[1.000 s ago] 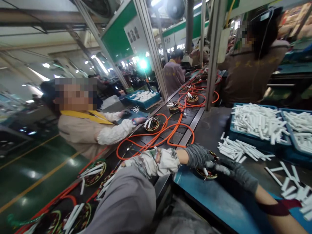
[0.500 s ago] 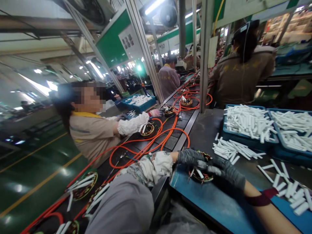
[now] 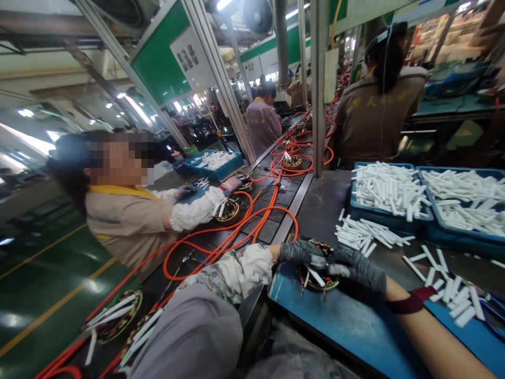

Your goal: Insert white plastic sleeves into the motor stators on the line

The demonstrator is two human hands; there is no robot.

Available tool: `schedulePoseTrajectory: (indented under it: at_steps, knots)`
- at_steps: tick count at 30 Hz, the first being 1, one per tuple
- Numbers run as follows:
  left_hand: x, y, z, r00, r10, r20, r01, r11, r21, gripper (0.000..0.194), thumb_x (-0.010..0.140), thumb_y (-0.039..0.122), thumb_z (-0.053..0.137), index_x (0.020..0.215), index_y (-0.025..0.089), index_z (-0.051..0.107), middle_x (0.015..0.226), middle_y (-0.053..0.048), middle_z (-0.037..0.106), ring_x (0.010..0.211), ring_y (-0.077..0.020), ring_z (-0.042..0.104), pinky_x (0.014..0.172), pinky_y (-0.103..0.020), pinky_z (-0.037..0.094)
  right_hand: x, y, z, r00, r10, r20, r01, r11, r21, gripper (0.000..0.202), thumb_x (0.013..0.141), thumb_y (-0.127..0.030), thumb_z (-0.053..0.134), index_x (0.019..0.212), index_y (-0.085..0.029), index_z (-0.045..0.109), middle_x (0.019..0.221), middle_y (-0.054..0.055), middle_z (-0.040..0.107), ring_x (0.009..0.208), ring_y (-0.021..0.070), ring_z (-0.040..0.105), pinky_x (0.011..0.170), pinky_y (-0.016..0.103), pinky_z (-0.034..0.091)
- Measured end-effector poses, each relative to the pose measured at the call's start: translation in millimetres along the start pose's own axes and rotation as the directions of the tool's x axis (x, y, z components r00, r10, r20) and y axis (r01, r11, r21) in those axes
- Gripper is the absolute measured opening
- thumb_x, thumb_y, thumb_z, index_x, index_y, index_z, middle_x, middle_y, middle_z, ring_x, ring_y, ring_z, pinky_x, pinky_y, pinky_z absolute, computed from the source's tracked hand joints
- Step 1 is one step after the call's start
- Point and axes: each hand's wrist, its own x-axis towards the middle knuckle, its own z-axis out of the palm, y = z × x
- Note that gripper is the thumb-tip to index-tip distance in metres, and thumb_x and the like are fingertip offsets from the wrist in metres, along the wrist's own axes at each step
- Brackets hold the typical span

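A round wound coil part (image 3: 321, 280) with reddish wires and white tubes lies on a blue board (image 3: 347, 318). My left hand (image 3: 302, 252), in a grey glove, is closed on its left and upper side. From the right my right hand (image 3: 357, 268), gloved too, grips the same part, its fingers meeting the left ones over the coil. A white tube (image 3: 315, 276) sticks out below the fingers. The fingertips partly cover the coil.
Blue bins (image 3: 389, 192) of white tubes stand at the right, loose tubes (image 3: 460, 295) before them. Blue-handled pliers (image 3: 493, 316) lie far right. Orange cables (image 3: 236, 247) and more coils (image 3: 118, 316) cover the conveyor. A person (image 3: 126, 210) reaches in from the left.
The view has shifted slightly, bringing the pliers into sight. Both my hands stay on the coil part. The person at the left has drawn the far coil a little closer.
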Motion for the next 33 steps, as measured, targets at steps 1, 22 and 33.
schedulePoseTrajectory:
  at_steps: [1, 22, 33]
  knots:
    - [-1, 3, 1.0, 1.000, 0.015, 0.009, -0.015, 1.000, 0.006, 0.023, 0.084, 0.034, 0.074, 0.083, 0.012, 0.069, 0.092, -0.008, 0.072, 0.093, -0.0192, 0.067, 0.090, -0.034, 0.055, 0, 0, 0, 1.000, -0.004, 0.004, 0.004, 1.000, -0.015, 0.053, 0.087, -0.068, 0.056, 0.093, -0.019, 0.076, 0.084, 0.005, 0.074, 0.077, 0.0199, 0.065, 0.069, 0.030, 0.053]
    - [10, 89, 14.3, 0.971, 0.099, 0.220, -0.241, 0.350, 0.905, 0.061, 0.070, 0.047, 0.081, 0.124, 0.021, 0.066, 0.134, -0.015, 0.062, 0.115, -0.0350, 0.062, 0.098, -0.050, 0.048, -64, -2, 6, 0.864, 0.287, -0.414, -0.333, 0.942, -0.042, 0.050, 0.079, -0.072, 0.058, 0.089, -0.024, 0.068, 0.088, 0.010, 0.076, 0.080, 0.0282, 0.070, 0.076, 0.045, 0.058]
    - [32, 99, -11.1, 0.997, 0.067, -0.025, -0.023, 0.634, 0.773, 0.063, 0.078, 0.048, 0.078, 0.134, 0.025, 0.061, 0.127, -0.006, 0.068, 0.112, -0.0239, 0.066, 0.094, -0.031, 0.050, -75, -10, 36, 0.841, 0.009, -0.541, -0.169, 0.954, -0.247, 0.039, 0.089, -0.057, 0.060, 0.107, -0.023, 0.070, 0.107, 0.012, 0.075, 0.098, 0.0281, 0.071, 0.087, 0.046, 0.061]
